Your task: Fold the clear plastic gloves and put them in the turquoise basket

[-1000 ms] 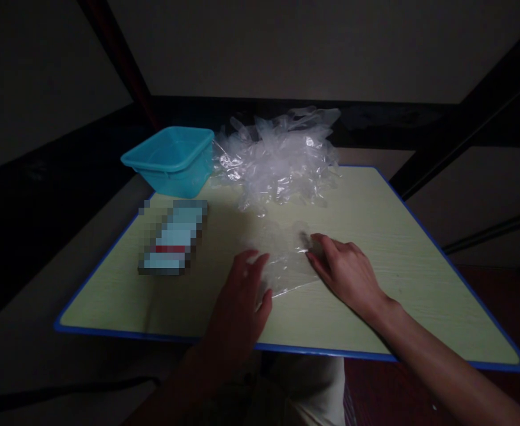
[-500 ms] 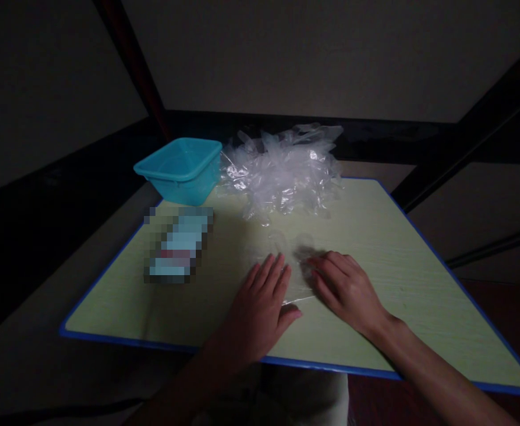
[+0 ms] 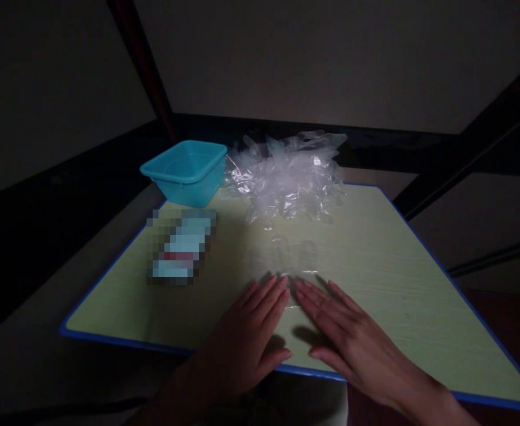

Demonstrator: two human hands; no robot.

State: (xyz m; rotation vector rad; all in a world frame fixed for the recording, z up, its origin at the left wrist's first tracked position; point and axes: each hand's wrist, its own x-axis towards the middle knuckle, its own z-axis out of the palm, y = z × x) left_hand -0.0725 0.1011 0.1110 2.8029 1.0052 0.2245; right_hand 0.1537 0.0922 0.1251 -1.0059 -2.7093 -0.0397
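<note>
A clear disposable plastic glove point(image 3: 281, 260) lies flat on the table in front of me, its finger shapes pointing away. My left hand point(image 3: 253, 331) rests with outstretched fingers over its near left part. Close beside it, my right hand point(image 3: 344, 334) has its fingers stretched out too, the tips at the near right part of the glove. Neither hand grasps anything. The hands cover some of the glove's near end. Beyond it sits a loose pile of clear plastic gloves point(image 3: 286, 177).
The pale table point(image 3: 397, 307) has a blue edge. A turquoise plastic basin point(image 3: 186, 177) stands at its far left corner. Nearer me, on the left, lies a pixelated flat rectangular object point(image 3: 182, 247). Dark slanting bars and a wall are behind the table.
My right hand has opened from a bent, pinching pose, its fingers now straight, and has moved nearer to me. My left hand has slid slightly toward me. The camera view has shifted a little.
</note>
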